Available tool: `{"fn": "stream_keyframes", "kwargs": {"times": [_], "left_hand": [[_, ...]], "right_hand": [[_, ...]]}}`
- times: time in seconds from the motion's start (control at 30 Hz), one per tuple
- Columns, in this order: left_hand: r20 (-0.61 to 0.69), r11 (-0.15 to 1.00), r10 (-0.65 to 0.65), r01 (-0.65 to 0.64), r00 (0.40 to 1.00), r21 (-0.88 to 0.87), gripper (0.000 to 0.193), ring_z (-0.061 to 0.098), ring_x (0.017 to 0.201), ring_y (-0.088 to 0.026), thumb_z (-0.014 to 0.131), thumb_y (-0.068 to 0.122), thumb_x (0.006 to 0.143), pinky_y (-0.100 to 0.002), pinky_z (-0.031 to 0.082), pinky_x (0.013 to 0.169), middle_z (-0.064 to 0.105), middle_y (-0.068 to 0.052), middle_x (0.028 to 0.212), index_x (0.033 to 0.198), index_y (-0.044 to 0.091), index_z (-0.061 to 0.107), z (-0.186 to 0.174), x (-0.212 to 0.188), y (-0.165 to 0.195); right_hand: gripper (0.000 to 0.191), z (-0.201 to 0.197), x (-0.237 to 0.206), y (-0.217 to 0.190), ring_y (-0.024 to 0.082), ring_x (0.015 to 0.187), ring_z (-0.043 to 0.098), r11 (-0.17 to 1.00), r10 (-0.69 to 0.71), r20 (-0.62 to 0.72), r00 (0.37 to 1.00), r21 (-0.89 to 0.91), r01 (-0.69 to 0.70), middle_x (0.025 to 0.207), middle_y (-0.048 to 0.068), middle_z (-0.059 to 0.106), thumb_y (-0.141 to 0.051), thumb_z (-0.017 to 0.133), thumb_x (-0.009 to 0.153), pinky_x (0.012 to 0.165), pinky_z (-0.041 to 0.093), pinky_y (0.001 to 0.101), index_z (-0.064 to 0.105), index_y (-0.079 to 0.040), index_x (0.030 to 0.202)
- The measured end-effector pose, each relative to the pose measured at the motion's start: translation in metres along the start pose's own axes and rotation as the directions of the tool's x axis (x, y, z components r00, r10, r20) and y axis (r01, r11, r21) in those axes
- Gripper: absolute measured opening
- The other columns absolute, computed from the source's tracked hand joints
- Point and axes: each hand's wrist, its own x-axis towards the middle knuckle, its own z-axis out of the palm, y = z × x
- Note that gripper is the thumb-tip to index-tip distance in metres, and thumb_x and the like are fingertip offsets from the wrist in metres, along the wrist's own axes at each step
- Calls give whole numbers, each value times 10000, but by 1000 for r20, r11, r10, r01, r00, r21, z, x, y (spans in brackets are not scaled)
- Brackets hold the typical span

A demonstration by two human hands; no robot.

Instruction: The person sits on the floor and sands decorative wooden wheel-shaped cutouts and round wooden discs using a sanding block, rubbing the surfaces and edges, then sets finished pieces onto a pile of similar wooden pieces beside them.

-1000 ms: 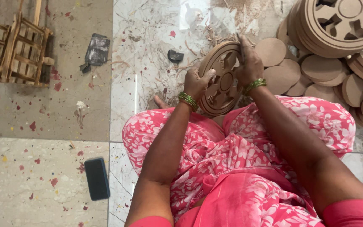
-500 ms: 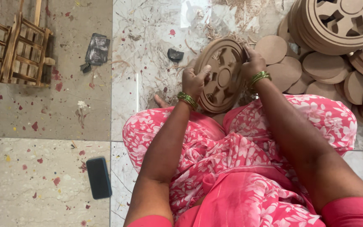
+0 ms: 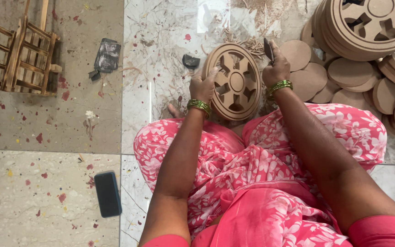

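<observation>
On the floor before the knees, the left hand (image 3: pixel 203 86) clasps the carved wooden wheel (image 3: pixel 234 82) upright, while the right hand (image 3: pixel 276 68) closes on a dark scrap (image 3: pixel 268 48) beside its rim. Finished wheels (image 3: pixel 366 23) stack nearby, shavings (image 3: pixel 252 43) lie scattered; this one seems part-smoothed.

We see a round wooden wheel (image 3: pixel 235 82), light brown, cut through with curved openings around a small solid hub and ringed by grooves along its rim. It stands on edge, tilted, its carved face turned up toward us, between the two hands. The left hand (image 3: pixel 203 87) grips its left rim, fingers curled over the edge. The right hand (image 3: pixel 276 68), just beside the wheel's upper right rim, is closed around a small dark piece of sandpaper (image 3: pixel 268 48) that sticks up above the fingers.
</observation>
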Motion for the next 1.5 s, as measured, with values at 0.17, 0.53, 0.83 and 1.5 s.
{"fn": "stream_keyframes", "kwargs": {"times": [0.17, 0.53, 0.83, 1.5], "left_hand": [[70, 989, -96, 88, 993, 116, 430, 725, 751, -205, 775, 435, 851, -328, 558, 691, 790, -158, 864, 1023, 41, 796, 6, -2, 0], [413, 886, 250, -36, 876, -461, 499, 686, 1031, -122, 695, 22, 913, -275, 578, 883, 716, -72, 1202, 1398, 12, 574, 18, -8, -12], [406, 897, 298, -108, 864, -429, 472, 669, 1114, -135, 671, -10, 932, -274, 541, 984, 710, -98, 1252, 1395, -24, 580, 12, -14, -4], [441, 897, 248, -33, 863, -441, 474, 687, 1072, -136, 666, -18, 938, -276, 566, 937, 720, -111, 1226, 1403, -23, 573, 19, -11, -9]], "right_hand": [[743, 6, -1, -9, 336, 1183, 673, 983, 178, 121, 977, -73, -170, 1342, 177, 664, 72, 502, 876, 982, 538, 428, 440, -196, 1566], [678, -3, -40, -63, 317, 1466, 472, 582, -793, 73, 605, -203, 788, 1556, 179, 512, 88, 594, 952, 1235, 382, 473, 383, -74, 1576], [836, -13, -9, -35, 303, 1278, 587, 978, 75, 192, 979, -207, -35, 1498, 155, 540, 120, 533, 840, 1070, 508, 411, 332, -143, 1608], [703, -10, -13, -31, 270, 1172, 699, 965, 253, 170, 952, -113, -236, 1484, 63, 597, -7, 517, 997, 939, 601, 430, 336, -259, 1629]]}}
